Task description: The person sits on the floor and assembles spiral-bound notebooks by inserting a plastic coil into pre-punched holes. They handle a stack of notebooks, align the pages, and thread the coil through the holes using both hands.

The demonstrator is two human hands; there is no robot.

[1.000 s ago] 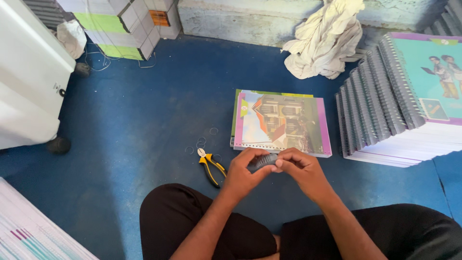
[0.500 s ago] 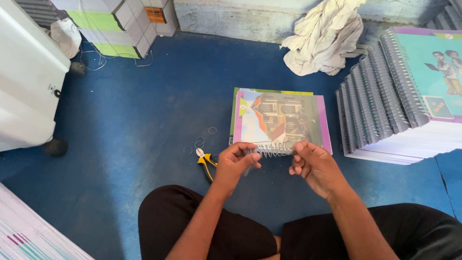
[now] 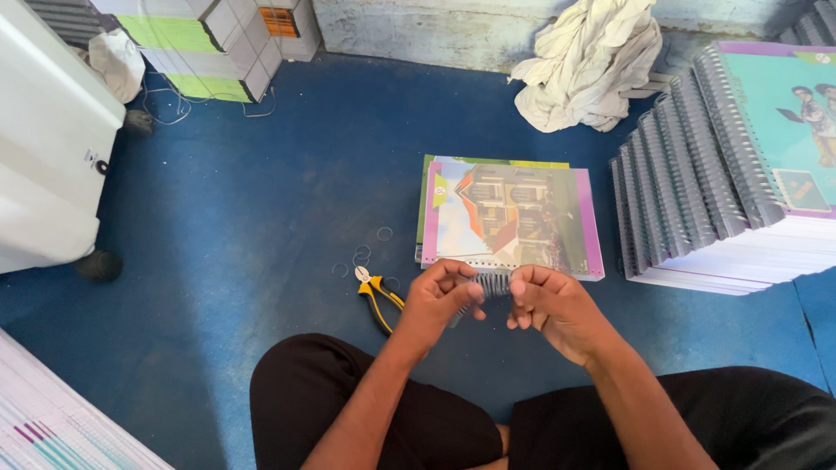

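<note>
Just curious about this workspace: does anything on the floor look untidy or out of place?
Yes. Small wire rings lie scattered on the blue floor beside the pliers, and a white cloth sits crumpled against the wall.

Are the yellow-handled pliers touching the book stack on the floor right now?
Apart. The head view shows bare blue floor between the pliers and the book stack.

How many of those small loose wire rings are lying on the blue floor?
5 small wire rings: one left of the purple-covered book, two together, one, one by the yellow-handled pliers. Hands may hide more.
</note>
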